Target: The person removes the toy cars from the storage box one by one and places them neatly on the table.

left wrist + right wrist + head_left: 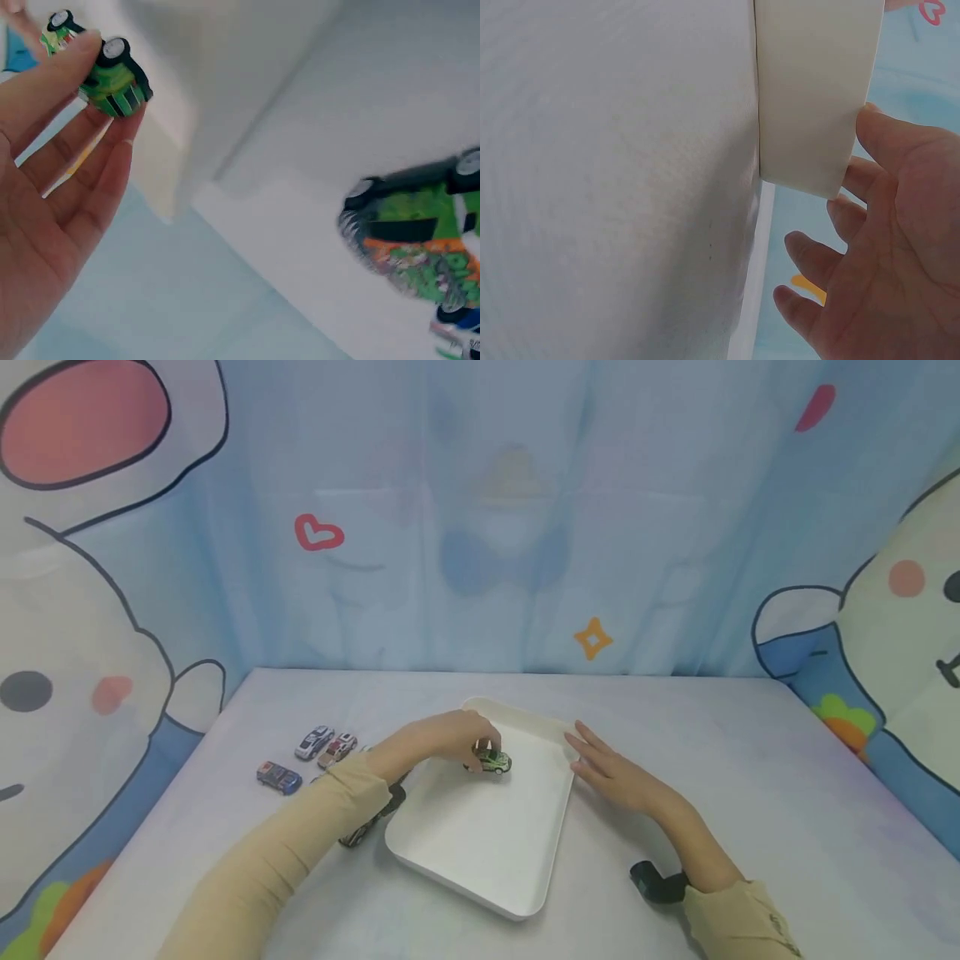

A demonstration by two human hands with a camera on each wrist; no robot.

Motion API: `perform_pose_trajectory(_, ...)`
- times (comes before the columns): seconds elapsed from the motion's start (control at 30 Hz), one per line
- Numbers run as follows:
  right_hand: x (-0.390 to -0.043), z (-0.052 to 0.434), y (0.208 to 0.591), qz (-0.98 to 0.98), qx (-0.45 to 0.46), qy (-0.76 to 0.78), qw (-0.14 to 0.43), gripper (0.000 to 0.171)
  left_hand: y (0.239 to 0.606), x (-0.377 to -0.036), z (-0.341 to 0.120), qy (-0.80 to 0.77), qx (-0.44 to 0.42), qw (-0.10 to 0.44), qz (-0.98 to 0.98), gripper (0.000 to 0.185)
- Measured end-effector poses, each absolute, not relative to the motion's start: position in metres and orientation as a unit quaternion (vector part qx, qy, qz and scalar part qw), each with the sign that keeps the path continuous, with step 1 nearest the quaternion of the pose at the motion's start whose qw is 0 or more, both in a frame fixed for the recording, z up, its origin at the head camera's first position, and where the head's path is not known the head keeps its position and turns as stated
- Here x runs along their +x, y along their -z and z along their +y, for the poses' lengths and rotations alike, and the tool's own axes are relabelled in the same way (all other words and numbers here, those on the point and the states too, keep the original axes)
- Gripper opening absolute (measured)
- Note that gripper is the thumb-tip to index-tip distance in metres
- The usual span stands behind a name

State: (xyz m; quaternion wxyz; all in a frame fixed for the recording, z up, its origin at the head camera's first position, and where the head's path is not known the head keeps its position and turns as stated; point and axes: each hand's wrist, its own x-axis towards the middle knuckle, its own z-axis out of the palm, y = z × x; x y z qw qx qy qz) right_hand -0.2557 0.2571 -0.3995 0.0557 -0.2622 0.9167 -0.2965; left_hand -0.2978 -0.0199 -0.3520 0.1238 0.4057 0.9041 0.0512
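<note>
My left hand (pixel 452 735) pinches a small green toy car (pixel 495 762) between thumb and fingers, over the far part of a white rectangular tray (pixel 480 839). The left wrist view shows the same green car with its black wheels and striped body, thumb across its side. At the tray's far right corner, my right hand (pixel 618 778) touches the rim with its fingers spread and fairly straight. In the right wrist view the thumb tip lies at the edge of the tray wall (pixel 810 97).
Left of the tray are several toy cars, among them a blue one (pixel 278 777), a white one (pixel 314 742) and a green-and-orange one (pixel 412 232) near the left wrist. A curtain (pixel 495 610) with cartoon prints hangs behind the table (pixel 750 760).
</note>
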Motion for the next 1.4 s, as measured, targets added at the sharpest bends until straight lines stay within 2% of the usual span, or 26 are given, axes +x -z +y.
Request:
perform_pose_trajectory(0.27,-0.257,0.255,0.399,0.913,-0.274,0.298,0.058,0.055,0.313,-0.275,-0.054,-0.156,0.453,0.075,0.875,0.035)
perform_pose_trajectory(0.53,-0.257,0.252,0.397,0.91,-0.279,0.3,0.061,0.055,0.293,-0.243,-0.12,-0.17,0.375,0.009,0.911,0.036)
perform_pose_trajectory(0.73,-0.255,0.253,0.397,0.91,-0.28,0.299,0.062,0.055,0.303,-0.21,-0.185,-0.163,0.288,-0.018,0.944,0.036)
perform_pose_trajectory(0.97,-0.254,0.259,0.396,0.911,-0.277,0.3,0.064,0.056,0.321,-0.177,-0.244,-0.107,0.252,-0.062,0.96,0.037)
perform_pose_trajectory(1.17,-0.255,0.261,0.396,0.911,-0.274,0.301,0.068,0.056,0.339,-0.163,-0.272,-0.074,0.217,-0.051,0.972,0.036)
perform_pose_trajectory(1.4,-0.255,0.262,0.396,0.911,-0.275,0.3,0.07,0.056,0.364,-0.162,-0.292,-0.043,0.206,-0.04,0.977,0.03)
